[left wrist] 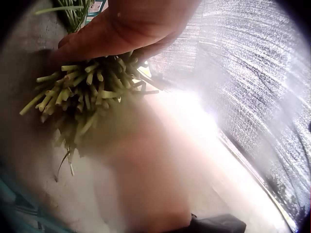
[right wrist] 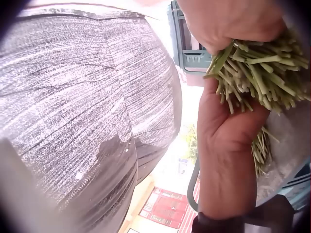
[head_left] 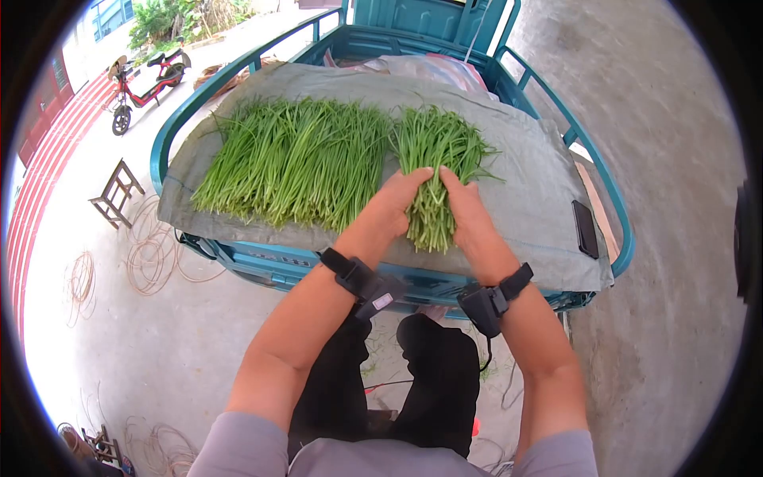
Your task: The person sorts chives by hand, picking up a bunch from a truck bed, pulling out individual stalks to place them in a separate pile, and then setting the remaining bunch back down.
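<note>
A bunch of long green chives (head_left: 431, 215) lies on the grey sheet, cut ends toward the person. My left hand (head_left: 395, 205) grips its left side and my right hand (head_left: 470, 213) its right side, thumbs close together on top. In the left wrist view, pale cut ends (left wrist: 87, 90) stick out below the left hand (left wrist: 131, 29). The right wrist view has the right hand (right wrist: 233, 19) over the stalks (right wrist: 265, 73), with the left hand (right wrist: 238, 128) beneath them. To the left, a wide row of chives (head_left: 298, 163) is spread on the sheet.
The grey sheet (head_left: 524, 215) covers the bed of a teal cargo tricycle, bordered by side rails (head_left: 592, 151). A black phone (head_left: 585, 229) lies near the right edge. A wooden stool (head_left: 118, 195), coiled cords (head_left: 151, 254) and a red scooter (head_left: 149, 91) are on the left.
</note>
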Demonstrator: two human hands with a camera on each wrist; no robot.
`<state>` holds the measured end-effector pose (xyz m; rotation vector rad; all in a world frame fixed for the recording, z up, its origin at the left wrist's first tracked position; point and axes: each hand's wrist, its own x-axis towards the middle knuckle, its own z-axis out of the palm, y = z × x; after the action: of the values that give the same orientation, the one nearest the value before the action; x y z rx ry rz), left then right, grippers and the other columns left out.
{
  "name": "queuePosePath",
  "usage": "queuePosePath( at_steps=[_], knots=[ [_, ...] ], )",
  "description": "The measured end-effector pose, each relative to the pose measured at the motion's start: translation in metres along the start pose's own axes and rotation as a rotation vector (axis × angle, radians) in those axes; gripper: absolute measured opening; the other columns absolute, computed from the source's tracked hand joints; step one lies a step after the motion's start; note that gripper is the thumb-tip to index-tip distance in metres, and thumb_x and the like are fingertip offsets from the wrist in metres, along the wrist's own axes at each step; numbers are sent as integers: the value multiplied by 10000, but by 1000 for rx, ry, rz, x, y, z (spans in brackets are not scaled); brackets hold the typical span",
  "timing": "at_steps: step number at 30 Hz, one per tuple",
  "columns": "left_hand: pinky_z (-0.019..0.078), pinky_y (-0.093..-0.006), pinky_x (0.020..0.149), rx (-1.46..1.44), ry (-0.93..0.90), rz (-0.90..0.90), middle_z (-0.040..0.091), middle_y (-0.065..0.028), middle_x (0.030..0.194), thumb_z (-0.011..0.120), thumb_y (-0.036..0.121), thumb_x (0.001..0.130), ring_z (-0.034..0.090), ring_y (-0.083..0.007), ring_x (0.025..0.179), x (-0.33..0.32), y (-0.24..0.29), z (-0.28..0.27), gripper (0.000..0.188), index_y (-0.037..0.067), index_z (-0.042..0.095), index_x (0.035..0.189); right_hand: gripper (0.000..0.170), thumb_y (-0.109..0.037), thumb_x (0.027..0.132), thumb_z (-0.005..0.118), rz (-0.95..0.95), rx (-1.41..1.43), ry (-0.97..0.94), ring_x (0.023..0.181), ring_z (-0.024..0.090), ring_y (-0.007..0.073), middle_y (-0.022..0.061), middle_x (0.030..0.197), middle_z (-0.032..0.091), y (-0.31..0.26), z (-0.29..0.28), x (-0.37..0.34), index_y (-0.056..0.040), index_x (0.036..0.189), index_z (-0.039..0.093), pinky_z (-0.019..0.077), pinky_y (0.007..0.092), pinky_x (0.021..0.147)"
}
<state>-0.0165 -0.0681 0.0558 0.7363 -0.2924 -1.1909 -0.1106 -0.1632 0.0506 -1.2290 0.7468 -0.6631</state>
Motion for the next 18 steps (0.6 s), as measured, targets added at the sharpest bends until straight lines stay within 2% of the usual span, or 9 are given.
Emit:
queuePosePath(
  at_steps=[3, 6, 9, 10, 13, 15, 18],
  knots=[
    [543, -343, 684, 104, 125, 31, 637, -97, 933, 568, 169, 893, 643, -201, 788, -9, 0, -4, 236, 9, 538, 1065, 392, -235, 872, 611, -35, -180, 198, 773, 612, 188, 110, 962, 611, 11, 8, 2, 43, 1126, 499, 517, 333, 640],
    [505, -360, 805, 422, 190, 190, 582, -167, 1126, 579, 176, 883, 605, -245, 981, -16, 1, -5, 432, -30, 444, 1238, 387, -239, 872, 605, 8, -133, 52, 785, 618, 194, 121, 995, 613, -2, -10, -13, 53, 1110, 519, 513, 331, 649],
    [397, -373, 966, 656, 386, 283, 432, -237, 1330, 586, 189, 879, 464, -278, 1205, -32, 0, 5, 644, -50, 271, 1388, 410, -265, 873, 599, 4, -134, 25, 888, 611, 187, 125, 1056, 603, 1, -40, -14, 43, 1132, 524, 496, 324, 734],
    [277, -365, 1060, 649, 340, 284, 319, -243, 1425, 582, 245, 885, 335, -294, 1313, -35, 0, 4, 727, -43, 196, 1430, 417, -272, 874, 595, 9, -103, 55, 926, 600, 188, 123, 1073, 600, 1, -48, -15, 37, 1144, 522, 483, 323, 769],
    [265, -359, 1066, 712, 264, 381, 315, -211, 1441, 556, 326, 897, 320, -288, 1326, -32, -7, -7, 712, -28, 235, 1425, 432, -294, 879, 584, 10, 6, 185, 1020, 569, 195, 117, 1116, 592, -2, -59, -23, 18, 1171, 517, 445, 322, 862],
    [274, -373, 1064, 708, 287, 491, 324, -256, 1414, 542, 348, 894, 347, -331, 1301, -30, -14, -6, 686, -37, 284, 1400, 434, -305, 882, 579, 1, 101, 323, 1057, 552, 206, 112, 1133, 590, -2, -59, -39, 4, 1180, 517, 419, 325, 906],
    [270, -389, 1066, 739, 273, 592, 310, -285, 1407, 547, 363, 883, 332, -362, 1305, -45, -18, 6, 669, -34, 333, 1378, 418, -300, 896, 561, -219, 42, 399, 1031, 566, 233, 123, 1132, 593, -5, -50, -68, 4, 1178, 516, 426, 323, 896]
  ],
)
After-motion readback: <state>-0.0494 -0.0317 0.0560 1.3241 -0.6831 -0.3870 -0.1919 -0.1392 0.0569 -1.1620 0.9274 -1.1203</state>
